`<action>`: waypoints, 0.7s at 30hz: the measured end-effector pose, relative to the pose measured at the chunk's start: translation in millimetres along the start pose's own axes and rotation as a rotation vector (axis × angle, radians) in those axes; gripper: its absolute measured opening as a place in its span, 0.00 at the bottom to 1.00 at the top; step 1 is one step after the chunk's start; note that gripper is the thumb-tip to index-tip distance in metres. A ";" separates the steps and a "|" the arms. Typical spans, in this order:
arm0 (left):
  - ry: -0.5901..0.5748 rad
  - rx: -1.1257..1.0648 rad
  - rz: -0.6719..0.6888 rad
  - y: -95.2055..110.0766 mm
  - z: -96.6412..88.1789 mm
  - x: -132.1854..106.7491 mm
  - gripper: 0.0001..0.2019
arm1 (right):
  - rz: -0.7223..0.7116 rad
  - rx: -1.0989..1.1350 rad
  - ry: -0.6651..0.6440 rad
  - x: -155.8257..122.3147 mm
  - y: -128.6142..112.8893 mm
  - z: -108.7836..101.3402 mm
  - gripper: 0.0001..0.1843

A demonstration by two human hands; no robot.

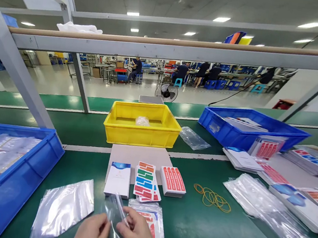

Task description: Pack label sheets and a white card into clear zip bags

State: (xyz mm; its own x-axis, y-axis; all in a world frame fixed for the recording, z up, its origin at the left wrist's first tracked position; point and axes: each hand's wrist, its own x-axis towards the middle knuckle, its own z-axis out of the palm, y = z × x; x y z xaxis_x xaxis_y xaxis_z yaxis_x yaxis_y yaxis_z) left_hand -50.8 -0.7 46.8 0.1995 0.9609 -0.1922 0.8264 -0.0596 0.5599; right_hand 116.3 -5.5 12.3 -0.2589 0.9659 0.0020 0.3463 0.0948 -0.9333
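A clear plastic bag (115, 211) is pinched between my two hands near the bench's front edge. My left hand (92, 231) grips its left side with curled fingers, and my right hand (137, 230) holds its right side. Under and beside my right hand lies a pile of bagged sticker sheets (158, 225). Just beyond stand a stack of white booklets with a blue top (118, 178), several multicoloured sticker sheets (145, 180) and a stack of red sticker sheets (173, 180). To my left rests a stack of clear bags (65, 208).
A blue bin (49, 159) of banded packs stands at left. Behind the stacks is a yellow bin (140, 136); another blue bin (219, 131) holds papers. Rubber bands (213, 197), plastic bags (264, 212) and more printed stacks (298, 201) lie right. A metal rail (168, 52) crosses above.
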 end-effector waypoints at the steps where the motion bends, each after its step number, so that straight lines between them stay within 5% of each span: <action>1: -0.018 -0.024 0.013 3.7 6.1 1.4 0.14 | -0.027 -0.045 0.024 2.5 0.8 2.3 0.15; 5: -0.038 -0.334 0.020 7.7 22.3 12.6 0.18 | -0.388 -0.497 0.171 4.5 16.1 5.5 0.19; 8: -0.046 -0.631 -0.044 7.3 30.5 22.2 0.25 | -0.522 -0.711 0.200 2.2 23.8 7.5 0.24; 12: -0.042 -0.809 -0.075 9.0 35.7 27.7 0.27 | -0.417 -0.595 0.222 0.1 14.8 5.3 0.20; 17: -0.027 -0.722 0.021 9.8 36.3 26.6 0.25 | -0.206 -0.484 0.181 0.8 1.3 -6.9 0.04; 21: -0.022 -0.650 0.039 7.9 42.7 28.5 0.26 | -0.190 -0.507 0.169 1.2 0.1 -11.8 0.06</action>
State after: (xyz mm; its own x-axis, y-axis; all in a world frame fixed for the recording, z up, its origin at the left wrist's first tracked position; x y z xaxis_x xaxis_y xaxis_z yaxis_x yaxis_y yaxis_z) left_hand -16.0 14.7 11.3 0.2388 0.9552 -0.1746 0.3326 0.0885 0.9389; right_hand 126.7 -1.5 16.5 -0.2256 0.9418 0.2494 0.7082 0.3343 -0.6218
